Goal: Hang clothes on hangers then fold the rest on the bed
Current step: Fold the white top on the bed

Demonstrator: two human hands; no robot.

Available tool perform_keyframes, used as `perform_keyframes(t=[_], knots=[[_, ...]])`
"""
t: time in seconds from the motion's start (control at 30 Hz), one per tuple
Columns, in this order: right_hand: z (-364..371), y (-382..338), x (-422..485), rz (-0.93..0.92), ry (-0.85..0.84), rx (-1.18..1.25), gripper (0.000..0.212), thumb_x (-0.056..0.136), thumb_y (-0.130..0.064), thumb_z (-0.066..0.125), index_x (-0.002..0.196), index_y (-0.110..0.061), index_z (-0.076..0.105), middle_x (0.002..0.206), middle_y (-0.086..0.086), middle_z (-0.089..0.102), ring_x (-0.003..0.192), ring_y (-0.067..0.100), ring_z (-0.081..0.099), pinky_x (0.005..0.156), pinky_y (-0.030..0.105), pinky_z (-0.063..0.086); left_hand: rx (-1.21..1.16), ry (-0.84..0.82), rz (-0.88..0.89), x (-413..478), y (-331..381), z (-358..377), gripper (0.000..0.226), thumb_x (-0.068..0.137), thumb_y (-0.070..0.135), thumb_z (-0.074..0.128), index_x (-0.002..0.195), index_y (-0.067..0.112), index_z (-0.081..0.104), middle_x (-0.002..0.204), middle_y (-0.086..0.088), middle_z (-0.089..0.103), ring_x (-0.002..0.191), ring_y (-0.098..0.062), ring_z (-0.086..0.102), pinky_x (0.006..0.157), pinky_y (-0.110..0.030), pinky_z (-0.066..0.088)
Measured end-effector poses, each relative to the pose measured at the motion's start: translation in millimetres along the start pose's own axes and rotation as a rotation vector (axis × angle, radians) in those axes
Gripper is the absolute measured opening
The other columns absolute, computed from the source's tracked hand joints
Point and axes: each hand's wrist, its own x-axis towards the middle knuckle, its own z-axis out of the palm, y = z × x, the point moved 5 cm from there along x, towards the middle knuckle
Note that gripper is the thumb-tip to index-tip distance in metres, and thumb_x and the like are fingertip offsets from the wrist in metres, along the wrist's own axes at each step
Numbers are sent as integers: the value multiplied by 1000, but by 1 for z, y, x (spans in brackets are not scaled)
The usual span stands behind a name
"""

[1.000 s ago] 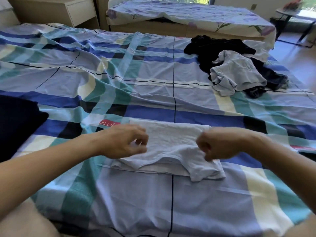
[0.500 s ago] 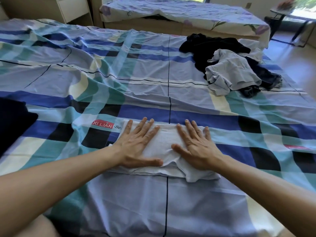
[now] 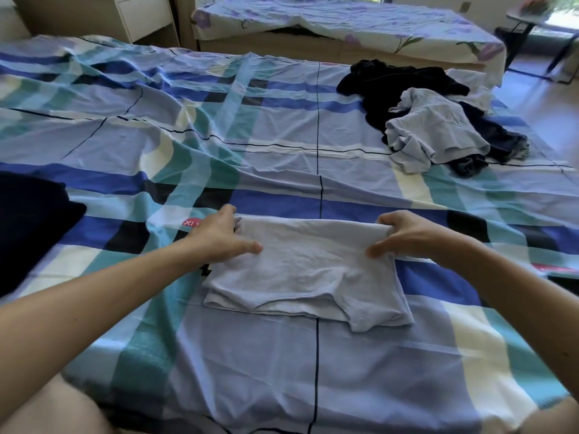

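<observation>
A pale grey-blue folded garment (image 3: 307,274) lies flat on the checked bed sheet (image 3: 282,364) in front of me. My left hand (image 3: 219,236) grips its far left corner, fingers tucked under the cloth and thumb on top. At the far right corner my right hand (image 3: 404,236) pinches the folded edge between curled fingers and thumb. A heap of unfolded clothes sits at the back right: a black garment (image 3: 398,83) with a light grey one (image 3: 435,133) on top.
A dark navy item (image 3: 28,227) lies at the left edge of the bed. Behind it stand a second bed with a floral cover (image 3: 344,23), a wooden nightstand (image 3: 134,17) and a small table (image 3: 532,17) by the window.
Half a second ago both hands pressed flat on the middle of the folded garment. They have moved apart to its far corners and now grip the cloth there.
</observation>
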Motion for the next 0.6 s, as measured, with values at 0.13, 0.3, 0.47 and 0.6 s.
perform_keyframes(t=[0.13, 0.3, 0.47, 0.6], knots=[[6, 8, -5, 69, -140, 242, 31, 72, 1, 84, 99, -4, 68, 96, 15, 75, 83, 23, 71, 68, 28, 57, -210, -134, -24, -6, -2, -1, 28, 73, 30, 87, 91, 13, 73, 82, 0, 75, 77, -17, 72, 64, -28, 57], [8, 7, -11, 158, -176, 322, 30, 76, 2, 80, 105, 1, 71, 100, 14, 77, 87, 21, 72, 76, 32, 59, -419, -183, -29, -13, 3, -3, 25, 83, 14, 79, 103, 12, 65, 91, -3, 70, 76, -14, 68, 56, -20, 51], [7, -9, -19, 107, -120, 508, 49, 78, 10, 74, 120, -5, 56, 111, 14, 72, 93, 28, 74, 65, 34, 62, -436, -142, 34, -16, 5, -9, 61, 84, 18, 77, 127, 25, 35, 113, -10, 64, 92, -25, 67, 74, -38, 59], [8, -46, -20, -16, -95, 754, 43, 81, 11, 69, 117, -6, 54, 109, 22, 66, 85, 27, 70, 64, 32, 60, -44, 35, 247, -25, 26, -24, 104, 82, 38, 77, 158, 35, 6, 144, -6, 43, 128, -28, 49, 109, -40, 42]])
